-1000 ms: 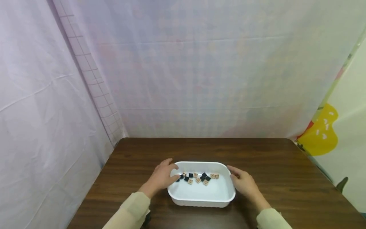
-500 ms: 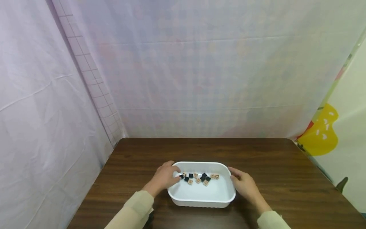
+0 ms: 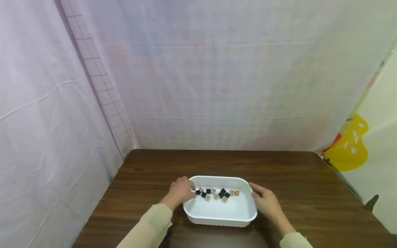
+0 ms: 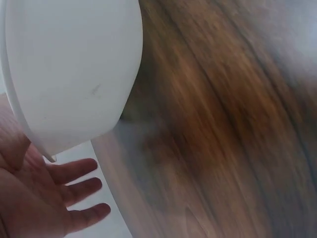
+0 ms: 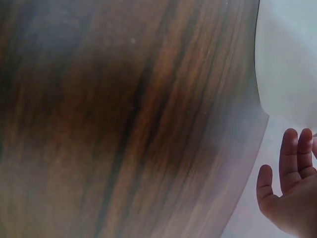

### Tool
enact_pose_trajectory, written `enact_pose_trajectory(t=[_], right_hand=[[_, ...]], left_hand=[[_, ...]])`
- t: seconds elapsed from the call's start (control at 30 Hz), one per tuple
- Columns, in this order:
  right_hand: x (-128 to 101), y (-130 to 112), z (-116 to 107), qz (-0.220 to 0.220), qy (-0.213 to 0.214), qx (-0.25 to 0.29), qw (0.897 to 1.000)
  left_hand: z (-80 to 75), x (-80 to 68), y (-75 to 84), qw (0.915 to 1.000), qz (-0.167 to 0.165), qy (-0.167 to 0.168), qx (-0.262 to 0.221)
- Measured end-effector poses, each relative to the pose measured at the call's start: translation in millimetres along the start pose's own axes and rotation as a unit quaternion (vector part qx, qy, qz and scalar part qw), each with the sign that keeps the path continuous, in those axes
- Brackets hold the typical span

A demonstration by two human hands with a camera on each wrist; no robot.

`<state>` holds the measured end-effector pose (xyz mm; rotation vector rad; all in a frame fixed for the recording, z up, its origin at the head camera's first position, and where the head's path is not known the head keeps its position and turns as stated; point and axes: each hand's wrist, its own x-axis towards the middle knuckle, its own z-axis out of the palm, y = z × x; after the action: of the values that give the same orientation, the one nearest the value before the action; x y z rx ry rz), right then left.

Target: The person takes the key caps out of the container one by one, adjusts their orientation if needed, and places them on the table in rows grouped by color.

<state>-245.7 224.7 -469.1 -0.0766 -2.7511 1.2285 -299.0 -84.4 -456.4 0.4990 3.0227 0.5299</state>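
A white plastic tray sits on the dark wooden table, close to the near edge. Several small black and tan square tiles lie in a loose row across its far half. My left hand rests against the tray's left rim, and in the left wrist view its fingers lie fairly straight beside the tray's outer wall. My right hand touches the tray's right side. Its fingers are straight, just below the tray wall. Neither hand holds a tile.
Pale cloth sheets hang behind and to the left of the table. At the right hangs a curtain with a yellow shape. Bare table top runs behind and beside the tray.
My left fingers have drawn back from inside the tray to its rim. The tray and my right hand have hardly moved.
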Motion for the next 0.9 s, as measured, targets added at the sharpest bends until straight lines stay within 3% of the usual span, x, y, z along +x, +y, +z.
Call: enact_pose_trajectory(t=[0.27,0.53,0.9], right_hand=[[-2.1,0.8,2.3,0.007,0.007,0.005,1.000],[-3.2,-0.5,4.5,0.005,0.015,0.014,1.000],[-2.4,1.4,6.7,0.008,0.018,0.025,0.999]], left_hand=[[2.6,7.5,8.0,0.9975,-0.056,-0.027,0.034],[8.9,9.2,9.8,0.9957,-0.066,0.000,0.066],[13.0,11.0,8.7,0.9944,-0.052,0.008,0.092]])
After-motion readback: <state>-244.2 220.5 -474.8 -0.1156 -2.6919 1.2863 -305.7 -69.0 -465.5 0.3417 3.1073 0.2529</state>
